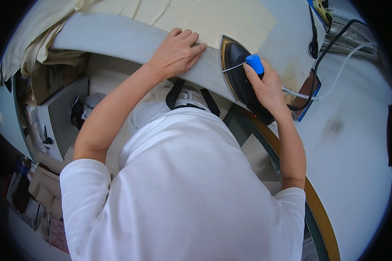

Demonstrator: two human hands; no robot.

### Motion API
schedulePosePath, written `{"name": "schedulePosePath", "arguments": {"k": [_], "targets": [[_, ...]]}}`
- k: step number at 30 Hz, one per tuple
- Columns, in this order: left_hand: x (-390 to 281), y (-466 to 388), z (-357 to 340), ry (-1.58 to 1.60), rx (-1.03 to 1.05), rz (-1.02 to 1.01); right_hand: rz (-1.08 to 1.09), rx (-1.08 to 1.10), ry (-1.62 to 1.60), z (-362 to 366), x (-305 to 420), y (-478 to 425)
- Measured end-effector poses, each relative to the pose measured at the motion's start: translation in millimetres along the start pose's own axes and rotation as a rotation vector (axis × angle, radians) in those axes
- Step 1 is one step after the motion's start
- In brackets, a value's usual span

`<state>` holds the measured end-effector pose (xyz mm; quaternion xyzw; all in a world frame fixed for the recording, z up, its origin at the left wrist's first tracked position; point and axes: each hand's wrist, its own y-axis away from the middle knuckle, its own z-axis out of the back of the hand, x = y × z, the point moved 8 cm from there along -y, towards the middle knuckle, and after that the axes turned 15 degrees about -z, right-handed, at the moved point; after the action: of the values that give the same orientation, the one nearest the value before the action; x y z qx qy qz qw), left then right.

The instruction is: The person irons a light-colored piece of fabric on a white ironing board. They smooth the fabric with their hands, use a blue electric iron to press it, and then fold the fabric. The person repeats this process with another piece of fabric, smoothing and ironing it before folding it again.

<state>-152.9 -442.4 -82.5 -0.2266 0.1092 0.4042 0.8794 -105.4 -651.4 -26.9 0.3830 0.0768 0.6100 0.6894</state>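
My right hand grips the handle of a black steam iron with a blue part at its top. The iron lies over the near edge of a cream cloth, its tip pointing away from me. To the left, my left hand rests palm down with bent fingers on the cloth's near edge. Its fingertips are partly hidden, and I see nothing held in it. Under the cloth is a pale, padded ironing surface.
A black cord and a clear hose trail right from the iron. Near them lies a brown plate with blue edges. More cream fabric hangs at the left. A cardboard box sits under the table.
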Motion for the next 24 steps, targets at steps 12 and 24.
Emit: {"name": "schedulePosePath", "arguments": {"k": [12,24], "targets": [[18,33,20,-0.069,-0.199,0.081,0.153,0.058,0.155,-24,48,2],[18,35,18,-0.074,-0.097,0.019,0.089,0.039,0.015,-20,43,0]]}}
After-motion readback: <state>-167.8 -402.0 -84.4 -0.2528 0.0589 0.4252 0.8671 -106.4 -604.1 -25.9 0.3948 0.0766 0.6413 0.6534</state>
